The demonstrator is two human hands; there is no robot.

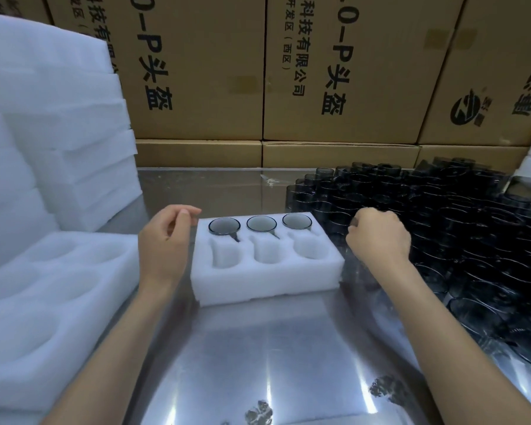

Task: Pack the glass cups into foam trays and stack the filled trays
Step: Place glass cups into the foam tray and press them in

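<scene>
The left hand [163, 240] is hovering at the left end of the foam tray [267, 271], fingers loosely curled and holding nothing. The right hand [377, 237] is reaching into the mass of dark glass cups [460, 228] just beside the tray's right end; its fingers are curling out of sight, so I cannot tell whether it grips one. Three cups [261, 223] are sitting in the tray's far row. Bare counter [258, 348] is lying open nearer the person.

Three cups [261, 223], one tray [267, 280]
</scene>
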